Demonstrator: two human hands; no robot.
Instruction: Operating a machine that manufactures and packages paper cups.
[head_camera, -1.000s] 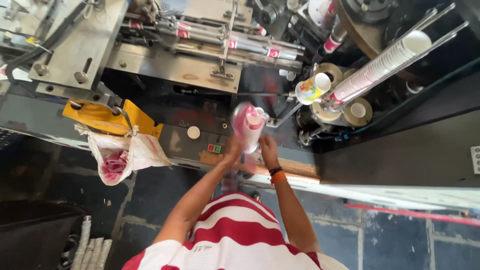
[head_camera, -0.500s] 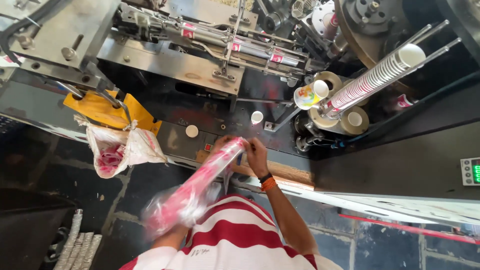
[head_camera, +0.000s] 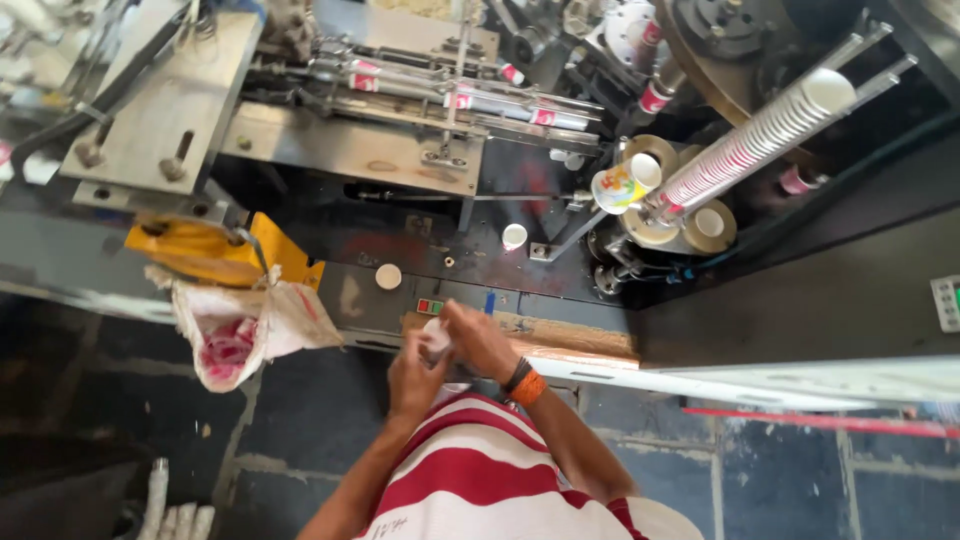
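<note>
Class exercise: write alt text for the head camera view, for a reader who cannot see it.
Both hands, left hand and right hand, meet around a small pale object before a grey metal cup-making machine. A long stack of white paper cups lies on rails, upper right; a white sack hangs left.

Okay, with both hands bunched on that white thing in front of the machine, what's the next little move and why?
Probably keep both hands closed and finish gathering it. The left hand and right hand meet around a small white bundle, mostly hidden by fingers, held in front of the machine's front ledge.
</note>
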